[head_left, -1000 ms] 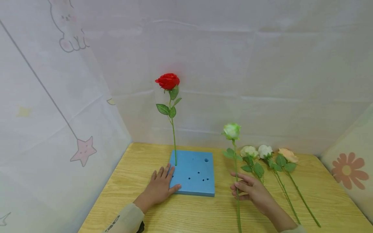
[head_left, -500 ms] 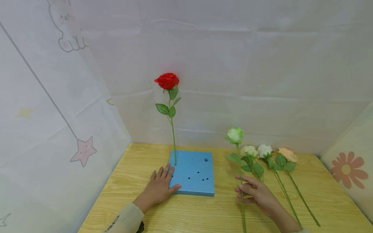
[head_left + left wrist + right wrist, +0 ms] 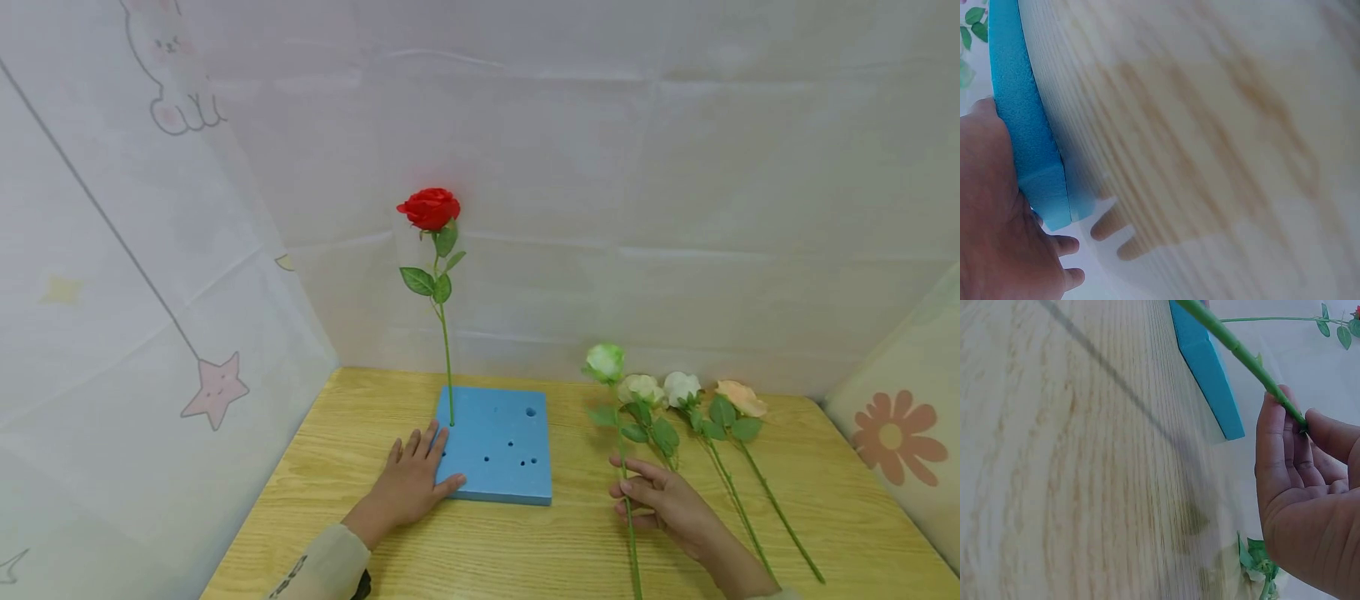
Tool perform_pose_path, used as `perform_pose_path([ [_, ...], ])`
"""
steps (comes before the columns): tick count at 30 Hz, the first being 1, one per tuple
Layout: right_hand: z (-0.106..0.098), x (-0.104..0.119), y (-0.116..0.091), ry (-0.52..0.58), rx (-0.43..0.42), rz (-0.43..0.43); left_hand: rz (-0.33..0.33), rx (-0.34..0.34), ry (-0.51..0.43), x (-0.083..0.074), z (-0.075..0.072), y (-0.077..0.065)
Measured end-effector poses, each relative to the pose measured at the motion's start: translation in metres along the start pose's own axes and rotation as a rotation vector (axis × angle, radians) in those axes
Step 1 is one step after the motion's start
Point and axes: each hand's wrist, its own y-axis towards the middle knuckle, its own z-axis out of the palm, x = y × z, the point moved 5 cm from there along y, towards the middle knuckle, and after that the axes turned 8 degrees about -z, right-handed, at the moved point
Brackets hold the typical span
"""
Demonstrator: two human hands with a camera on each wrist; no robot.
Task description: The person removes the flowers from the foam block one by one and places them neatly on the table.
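A blue foam block (image 3: 487, 433) with several holes lies on the table, and a red rose (image 3: 431, 210) stands upright in a hole near its left edge. My left hand (image 3: 408, 479) rests on the block's left side, fingers spread; in the left wrist view the hand (image 3: 1007, 206) lies along the block's blue edge (image 3: 1029, 112). To the right of the block, my right hand (image 3: 663, 504) pinches the stem of a green-white rose (image 3: 605, 362) between thumb and fingers. The right wrist view shows the green stem (image 3: 1247, 359) slanting over the table from the fingertips.
Three more roses lie on the table at the right: a cream one (image 3: 641, 389), a white one (image 3: 681, 388) and a peach one (image 3: 741, 398). The wooden table (image 3: 315, 467) ends at a pale cloth backdrop (image 3: 540, 167) behind and at both sides.
My right hand has shifted slightly to the right with the green-white rose, whose bloom has sunk lower towards the cream one. My left hand and the red rose have stayed put.
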Motion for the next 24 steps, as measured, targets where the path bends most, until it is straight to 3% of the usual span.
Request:
perform_pose_path([
  [17, -0.006, -0.008, 0.01, 0.037, -0.007, 0.034, -0.004, 0.003, -0.005, -0.001, 0.0, 0.0],
  [24, -0.007, -0.012, 0.017, -0.005, -0.014, 0.025, -0.006, 0.014, -0.016, -0.002, -0.002, -0.001],
])
